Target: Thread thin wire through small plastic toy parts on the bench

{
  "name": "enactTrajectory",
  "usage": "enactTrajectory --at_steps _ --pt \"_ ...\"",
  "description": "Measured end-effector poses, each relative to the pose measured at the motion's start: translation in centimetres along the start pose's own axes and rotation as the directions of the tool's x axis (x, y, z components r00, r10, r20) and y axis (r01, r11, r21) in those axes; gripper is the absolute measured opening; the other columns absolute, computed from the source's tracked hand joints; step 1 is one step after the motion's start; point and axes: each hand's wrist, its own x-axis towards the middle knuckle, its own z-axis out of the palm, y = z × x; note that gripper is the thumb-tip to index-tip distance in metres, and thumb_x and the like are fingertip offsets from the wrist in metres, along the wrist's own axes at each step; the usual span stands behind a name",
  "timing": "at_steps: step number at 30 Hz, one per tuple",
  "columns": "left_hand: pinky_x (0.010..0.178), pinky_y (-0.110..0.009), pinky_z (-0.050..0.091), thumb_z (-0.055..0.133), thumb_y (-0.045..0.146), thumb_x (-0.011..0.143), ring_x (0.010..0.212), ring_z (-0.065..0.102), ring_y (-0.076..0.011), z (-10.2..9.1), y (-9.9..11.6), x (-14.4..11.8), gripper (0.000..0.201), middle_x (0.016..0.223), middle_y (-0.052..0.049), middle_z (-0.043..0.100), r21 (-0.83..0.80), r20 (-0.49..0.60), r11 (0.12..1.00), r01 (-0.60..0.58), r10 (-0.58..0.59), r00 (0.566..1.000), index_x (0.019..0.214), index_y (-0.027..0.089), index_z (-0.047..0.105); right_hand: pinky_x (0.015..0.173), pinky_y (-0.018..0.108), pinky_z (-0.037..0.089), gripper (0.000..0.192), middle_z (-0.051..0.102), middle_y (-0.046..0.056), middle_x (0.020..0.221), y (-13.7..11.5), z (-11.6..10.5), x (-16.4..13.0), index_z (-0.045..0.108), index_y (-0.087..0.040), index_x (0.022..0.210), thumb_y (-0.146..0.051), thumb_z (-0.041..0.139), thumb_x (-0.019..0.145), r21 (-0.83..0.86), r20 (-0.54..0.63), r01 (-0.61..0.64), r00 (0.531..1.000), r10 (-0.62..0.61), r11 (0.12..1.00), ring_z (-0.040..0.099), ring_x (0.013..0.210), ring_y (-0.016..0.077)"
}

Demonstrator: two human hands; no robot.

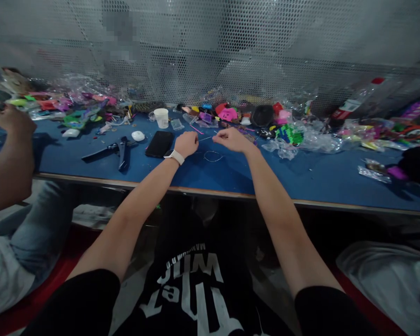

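Note:
Over the middle of the blue table (pixel 210 177), my left hand (pixel 188 143) is closed in a pinch, with a pale band on its wrist. Facing it, my right hand (pixel 230 139) pinches too, thumb against fingers. A thin pale string (pixel 206 138) runs taut between the two hands, and both hold it. Below them lies a thin loop of string (pixel 213 156); I cannot tell if it is part of the same piece. Left of my left hand sits a black phone-like slab (pixel 159 143).
A black-handled plier-like tool (pixel 122 151), a white mouse-shaped object (pixel 137 136) and a paper cup (pixel 161 118) stand to the left. Colourful small items in plastic line the perforated back panel (pixel 252 42). A red-capped bottle (pixel 353 102) leans at right. Another person's hand (pixel 12 119) is far left.

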Motion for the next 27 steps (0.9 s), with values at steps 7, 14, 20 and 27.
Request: enactTrajectory --at_steps 7,14,20,27 --pt "0.109 -0.05 0.058 0.08 0.015 0.091 0.096 0.072 -0.0317 -0.1 2.4 0.1 0.02 0.091 -0.01 0.073 -0.026 0.178 0.984 -0.177 0.178 0.968 0.077 0.024 0.07 0.066 0.038 0.046 0.043 0.08 0.004 0.073 1.2 -2.2 -1.0 0.089 -0.026 0.075 -0.065 0.106 0.071 -0.151 0.305 -0.097 0.942 0.14 0.984 0.067 0.07 0.0217" --pt "0.097 -0.041 0.061 0.081 0.028 0.088 0.083 0.072 -0.0261 -0.1 3.6 -0.3 0.012 0.083 -0.007 0.079 -0.107 0.335 0.964 -0.243 0.266 0.904 0.077 0.026 0.078 0.075 0.038 0.055 0.018 0.085 0.003 0.078 0.4 -0.9 -0.7 0.09 -0.027 0.074 -0.044 0.093 0.073 -0.124 0.269 -0.071 0.958 0.102 0.99 0.074 0.076 0.0242" --pt "0.094 -0.039 0.062 0.085 0.03 0.088 0.087 0.075 -0.0271 -0.7 3.5 -0.4 0.008 0.09 -0.008 0.083 -0.019 0.423 0.966 -0.257 0.241 0.874 0.086 0.024 0.081 0.084 0.039 0.058 0.028 0.087 0.004 0.084 -0.2 -1.5 -1.1 0.089 -0.025 0.078 -0.052 0.093 0.073 -0.074 0.164 -0.016 0.986 0.028 0.997 0.077 0.084 0.0265" --pt "0.107 -0.045 0.06 0.073 0.014 0.098 0.104 0.076 -0.0326 -0.2 3.7 -0.7 0.017 0.104 -0.013 0.078 0.005 0.259 0.983 -0.184 0.176 0.95 0.089 0.026 0.063 0.084 0.04 0.062 0.038 0.09 0.005 0.085 -0.5 -1.6 -1.5 0.095 -0.028 0.09 -0.062 0.098 0.073 0.025 0.289 -0.09 0.954 0.079 0.996 0.082 0.084 0.0275"
